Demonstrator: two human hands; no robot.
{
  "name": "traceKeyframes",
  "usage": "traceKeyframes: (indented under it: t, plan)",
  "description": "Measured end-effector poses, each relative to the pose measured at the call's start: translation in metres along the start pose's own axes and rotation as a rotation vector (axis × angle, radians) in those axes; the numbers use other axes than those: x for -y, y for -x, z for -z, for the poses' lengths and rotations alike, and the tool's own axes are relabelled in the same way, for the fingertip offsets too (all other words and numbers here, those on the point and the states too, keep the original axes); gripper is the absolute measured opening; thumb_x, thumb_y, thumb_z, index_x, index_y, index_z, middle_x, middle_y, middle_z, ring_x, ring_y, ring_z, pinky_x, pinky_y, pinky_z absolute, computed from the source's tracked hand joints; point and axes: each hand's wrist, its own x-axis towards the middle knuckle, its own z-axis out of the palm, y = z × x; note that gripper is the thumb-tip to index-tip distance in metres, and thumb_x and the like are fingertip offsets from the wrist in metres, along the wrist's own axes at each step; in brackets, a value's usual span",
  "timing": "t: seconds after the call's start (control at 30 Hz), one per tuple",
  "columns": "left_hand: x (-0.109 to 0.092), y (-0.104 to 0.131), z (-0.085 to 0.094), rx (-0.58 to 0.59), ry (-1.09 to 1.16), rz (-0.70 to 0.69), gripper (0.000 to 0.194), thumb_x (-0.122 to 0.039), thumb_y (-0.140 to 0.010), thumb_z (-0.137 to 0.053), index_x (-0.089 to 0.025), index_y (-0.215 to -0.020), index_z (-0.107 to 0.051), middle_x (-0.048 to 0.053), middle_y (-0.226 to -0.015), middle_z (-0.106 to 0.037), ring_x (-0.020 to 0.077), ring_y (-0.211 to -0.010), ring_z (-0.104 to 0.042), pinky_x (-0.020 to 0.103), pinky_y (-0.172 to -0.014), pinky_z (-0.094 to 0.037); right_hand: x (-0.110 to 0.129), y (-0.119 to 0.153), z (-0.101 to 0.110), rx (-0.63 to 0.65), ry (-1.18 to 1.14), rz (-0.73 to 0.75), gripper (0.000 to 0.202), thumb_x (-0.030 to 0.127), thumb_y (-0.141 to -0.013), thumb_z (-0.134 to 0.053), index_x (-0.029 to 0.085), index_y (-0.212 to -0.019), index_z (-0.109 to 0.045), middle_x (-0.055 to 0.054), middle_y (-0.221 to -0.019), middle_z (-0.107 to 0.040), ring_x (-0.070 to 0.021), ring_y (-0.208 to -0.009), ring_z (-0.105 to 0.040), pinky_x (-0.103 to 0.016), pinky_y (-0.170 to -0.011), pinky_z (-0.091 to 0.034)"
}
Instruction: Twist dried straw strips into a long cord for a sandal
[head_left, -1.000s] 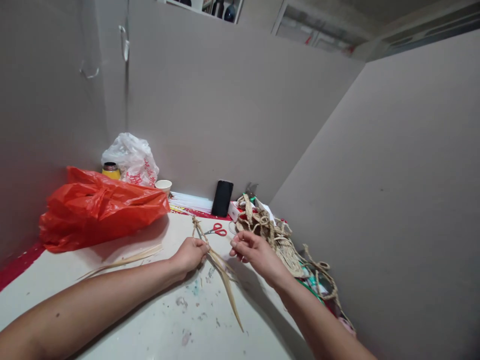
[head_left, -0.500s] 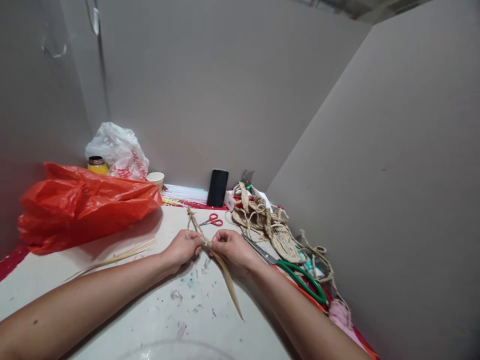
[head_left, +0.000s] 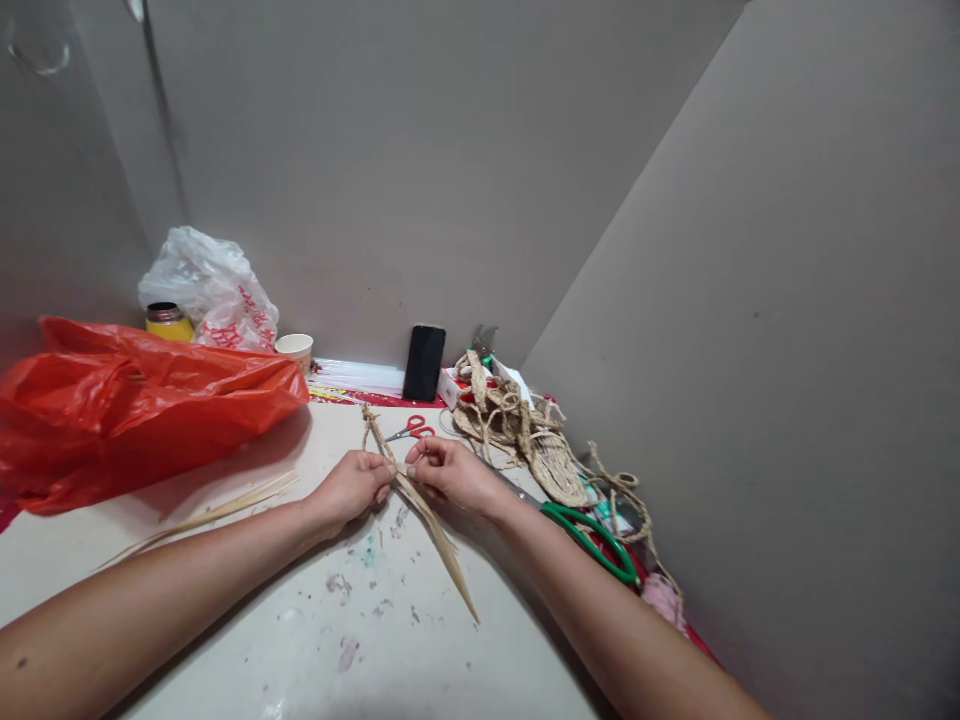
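Grey walls [head_left: 375, 180] rise beyond a pale, stained table [head_left: 247, 600]; I give clock directions from the two hands. A crumpled red plastic bag [head_left: 165, 410] lies between nine and ten o'clock. I see a heap of plaited cord [head_left: 555, 470] between two and three, and a white plastic bag [head_left: 202, 275] at ten. My straw-coloured strands [head_left: 442, 555] sit at the centre, trailing toward five; their twisted end points to eleven. Green-handled scissors [head_left: 556, 512] lie past three, partly hidden. My left hand [head_left: 346, 490] pinches the strands; my right hand [head_left: 456, 478], just beside, pinches them too. A dark phone [head_left: 424, 363] leans near twelve, red-handled scissors [head_left: 409, 431] at one.
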Motion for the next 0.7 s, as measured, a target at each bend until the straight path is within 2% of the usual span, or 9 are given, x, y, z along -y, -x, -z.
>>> traceKeyframes:
  t: [0.07, 0.2, 0.4, 0.5, 0.7]
  plan:
    - [0.0, 0.0, 0.0, 0.005, -0.013, 0.0, 0.037, -0.044, -0.077, -0.051, -0.019, -0.051, -0.04, -0.008, -0.037, -0.032, 0.0035, -0.031, -0.017, 0.023, -0.036, -0.008, -0.002, 0.0, -0.001, -0.052, 0.125, 0.133, 0.01, 0.018, -0.067, -0.061, 0.018, -0.075, -0.057, 0.009, -0.048, -0.044, -0.0071, -0.042, -0.037, -0.019, -0.043, -0.028]
    - [0.0, 0.0, 0.0, 0.007, -0.054, -0.013, 0.04, -0.047, -0.077, -0.051, -0.019, -0.052, -0.039, -0.008, -0.038, -0.032, 0.0034, -0.031, -0.019, 0.023, -0.037, -0.008, -0.009, -0.002, -0.001, -0.114, 0.36, 0.351, 0.01, 0.011, -0.069, -0.053, 0.016, -0.069, -0.062, 0.002, -0.063, -0.059, -0.0116, -0.062, -0.053, -0.022, -0.06, -0.04]
    - [0.002, -0.002, 0.001, 0.032, -0.049, -0.017, 0.039, -0.048, -0.077, -0.052, -0.018, -0.055, -0.042, -0.008, -0.039, -0.034, 0.0036, -0.031, -0.019, 0.023, -0.036, -0.009, -0.017, -0.002, 0.003, -0.145, 0.443, 0.407, 0.011, 0.017, -0.075, -0.058, 0.016, -0.077, -0.068, -0.003, -0.073, -0.069, -0.0152, -0.068, -0.061, -0.025, -0.065, -0.046]
    - [0.002, -0.002, 0.001, 0.032, -0.054, -0.016, 0.039, -0.048, -0.077, -0.052, -0.018, -0.055, -0.042, -0.008, -0.039, -0.035, 0.0035, -0.032, -0.019, 0.023, -0.036, -0.009, -0.017, 0.0, 0.004, -0.153, 0.491, 0.47, 0.011, 0.016, -0.077, -0.058, 0.016, -0.078, -0.069, -0.003, -0.075, -0.07, -0.015, -0.068, -0.062, -0.025, -0.066, -0.046]
    - [-0.001, 0.0, 0.001, 0.032, -0.091, -0.008, 0.041, -0.048, -0.078, -0.051, -0.018, -0.052, -0.04, -0.008, -0.039, -0.033, 0.0037, -0.033, -0.019, 0.023, -0.037, -0.01, -0.015, 0.005, 0.008, -0.068, 0.773, 0.641, 0.012, 0.016, -0.082, -0.056, 0.017, -0.08, -0.068, -0.004, -0.076, -0.065, -0.0139, -0.07, -0.059, -0.023, -0.066, -0.044]
